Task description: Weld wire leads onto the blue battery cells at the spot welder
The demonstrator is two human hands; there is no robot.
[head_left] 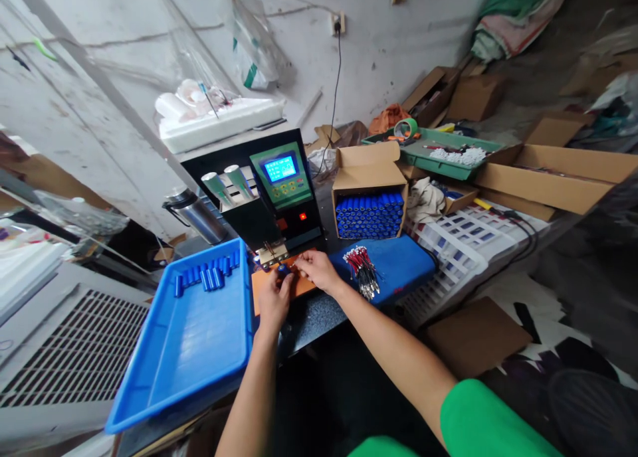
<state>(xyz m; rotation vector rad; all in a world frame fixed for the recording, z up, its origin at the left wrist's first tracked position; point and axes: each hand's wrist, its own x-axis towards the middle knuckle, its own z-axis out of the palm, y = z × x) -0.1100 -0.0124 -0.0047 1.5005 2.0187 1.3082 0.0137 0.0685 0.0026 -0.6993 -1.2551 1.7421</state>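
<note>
Left hand (275, 299): closed around blue cylindrical cell (283, 270), apparently steadying it at near side of spot welder (276, 194) | Right hand (315, 270): fingertips pinched, contents unclear | Wire leads (363, 271): right, presumably for reach

Cylinders (213, 279) lie in the tray (194, 351), left of the machine (294, 211).

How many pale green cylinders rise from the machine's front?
2, side by side: the left cylinder and the right cylinder, both left of the lit screen.
</note>
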